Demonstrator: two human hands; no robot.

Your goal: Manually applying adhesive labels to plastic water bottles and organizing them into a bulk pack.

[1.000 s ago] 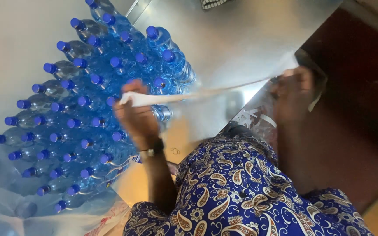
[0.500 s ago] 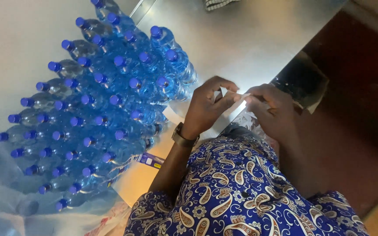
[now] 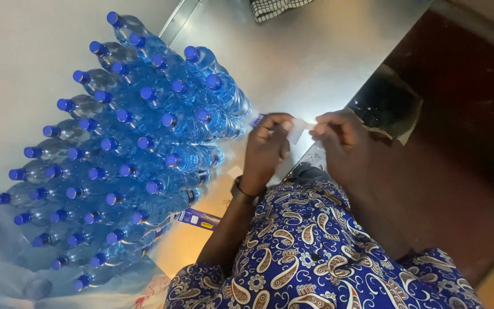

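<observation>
pinching a white paper strip (image 3: pixel 297 130) between left hand (image 3: pixel 267 150) and right hand (image 3: pixel 341 140), both grips closed on it, blue-capped bottles (image 3: pixel 127 143) beside

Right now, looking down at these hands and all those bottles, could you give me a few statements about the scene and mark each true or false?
1. Both hands pinch one small white paper strip between them. True.
2. The bottles have red caps. False: the caps are blue.
3. A watch sits on the left hand's wrist. True.
4. The right hand rests on a bottle. False: it is off the bottles, at the strip.
5. The bottles lie on a metal table. True.
6. The sleeve is plain white. False: it is blue with a paisley pattern.
</observation>
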